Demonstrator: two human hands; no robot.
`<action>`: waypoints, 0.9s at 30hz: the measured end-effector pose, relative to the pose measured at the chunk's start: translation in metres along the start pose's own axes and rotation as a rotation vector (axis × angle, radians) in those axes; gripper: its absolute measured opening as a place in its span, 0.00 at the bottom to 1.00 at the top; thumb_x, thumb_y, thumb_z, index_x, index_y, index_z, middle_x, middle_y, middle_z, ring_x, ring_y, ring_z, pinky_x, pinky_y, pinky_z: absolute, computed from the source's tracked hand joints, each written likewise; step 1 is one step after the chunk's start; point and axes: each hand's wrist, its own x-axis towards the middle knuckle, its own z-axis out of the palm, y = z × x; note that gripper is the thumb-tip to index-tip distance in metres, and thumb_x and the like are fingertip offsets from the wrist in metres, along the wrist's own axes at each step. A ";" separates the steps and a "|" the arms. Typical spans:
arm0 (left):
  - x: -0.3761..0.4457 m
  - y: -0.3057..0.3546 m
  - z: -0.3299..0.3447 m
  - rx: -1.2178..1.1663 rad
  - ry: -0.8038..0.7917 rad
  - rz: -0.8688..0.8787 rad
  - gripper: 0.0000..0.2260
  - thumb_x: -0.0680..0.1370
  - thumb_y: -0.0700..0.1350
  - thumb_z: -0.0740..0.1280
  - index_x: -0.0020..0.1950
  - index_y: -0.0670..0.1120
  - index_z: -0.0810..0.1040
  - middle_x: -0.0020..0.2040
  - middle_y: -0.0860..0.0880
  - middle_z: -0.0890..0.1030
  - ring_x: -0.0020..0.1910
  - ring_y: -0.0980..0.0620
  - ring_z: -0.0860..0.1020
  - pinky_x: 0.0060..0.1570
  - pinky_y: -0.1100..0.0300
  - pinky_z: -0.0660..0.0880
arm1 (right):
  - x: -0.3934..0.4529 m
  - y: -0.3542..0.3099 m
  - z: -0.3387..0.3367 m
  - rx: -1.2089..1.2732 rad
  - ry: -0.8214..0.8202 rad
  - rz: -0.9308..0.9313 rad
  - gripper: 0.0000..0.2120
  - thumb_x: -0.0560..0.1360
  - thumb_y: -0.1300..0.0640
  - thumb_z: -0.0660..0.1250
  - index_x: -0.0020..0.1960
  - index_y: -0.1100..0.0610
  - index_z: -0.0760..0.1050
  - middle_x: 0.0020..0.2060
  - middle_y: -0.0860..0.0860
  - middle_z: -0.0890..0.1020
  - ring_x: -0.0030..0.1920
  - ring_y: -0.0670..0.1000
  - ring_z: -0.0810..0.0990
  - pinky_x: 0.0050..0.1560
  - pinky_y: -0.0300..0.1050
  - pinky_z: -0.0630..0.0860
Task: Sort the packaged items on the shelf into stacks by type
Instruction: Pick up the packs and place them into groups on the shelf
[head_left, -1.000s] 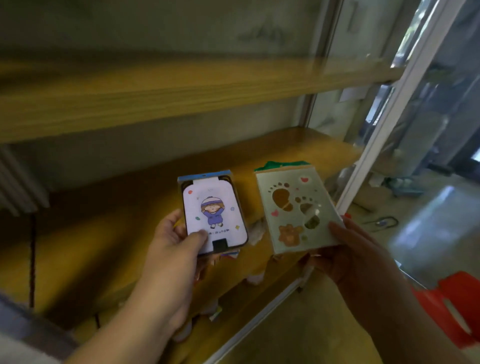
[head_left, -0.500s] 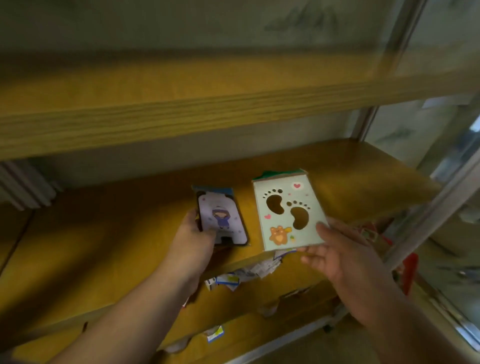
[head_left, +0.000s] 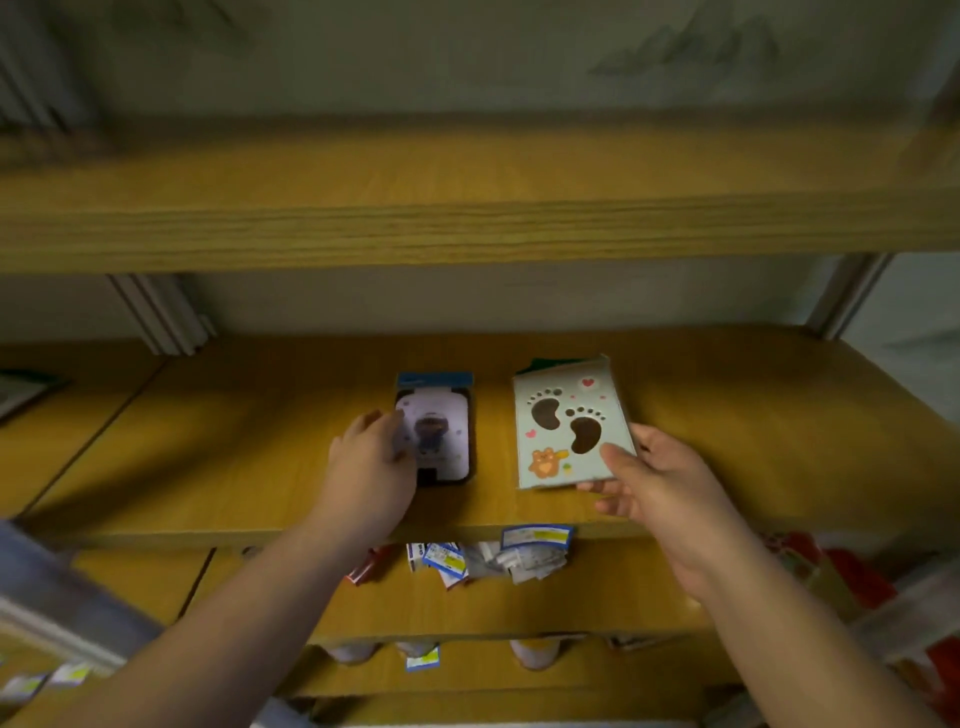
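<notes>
A dark-framed package with a cartoon figure in purple (head_left: 441, 431) lies on the wooden shelf (head_left: 208, 441), near its middle. My left hand (head_left: 371, 467) rests on its lower left edge with the fingers over it. To the right, a pale green package with two brown footprints and a small bear (head_left: 569, 426) is held over the shelf by its lower right corner in my right hand (head_left: 652, 483). A dark green edge shows behind its top.
An upper wooden shelf (head_left: 467, 208) hangs overhead. The shelf below carries several small blue-and-white packets (head_left: 488, 558) and red items (head_left: 831, 571) at the right. A flat dark item (head_left: 21, 389) lies on the shelf at far left. A white upright (head_left: 161, 312) stands behind.
Both hands have moved forward from in front of the shelf to over it. The cartoon package has come down flat onto the shelf board; the footprint package has followed alongside.
</notes>
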 end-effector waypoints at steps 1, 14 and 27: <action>-0.003 0.001 0.001 -0.008 0.012 0.004 0.16 0.81 0.42 0.61 0.67 0.51 0.73 0.65 0.46 0.74 0.64 0.42 0.71 0.62 0.44 0.73 | 0.005 0.001 -0.002 -0.027 -0.001 -0.005 0.11 0.80 0.57 0.66 0.58 0.43 0.73 0.46 0.44 0.87 0.44 0.49 0.87 0.36 0.40 0.80; -0.035 0.022 0.006 0.015 0.141 0.033 0.25 0.79 0.49 0.65 0.76 0.54 0.65 0.73 0.50 0.69 0.72 0.47 0.64 0.67 0.48 0.63 | 0.022 -0.005 -0.024 -0.917 0.198 -0.296 0.27 0.74 0.37 0.67 0.67 0.52 0.76 0.53 0.46 0.77 0.45 0.45 0.77 0.38 0.40 0.71; -0.044 0.038 -0.010 0.297 0.177 0.269 0.27 0.79 0.51 0.64 0.77 0.51 0.63 0.78 0.52 0.64 0.79 0.50 0.55 0.75 0.49 0.55 | -0.005 -0.037 0.014 -0.957 0.006 -0.701 0.21 0.77 0.46 0.67 0.68 0.51 0.73 0.62 0.46 0.76 0.60 0.48 0.75 0.57 0.45 0.77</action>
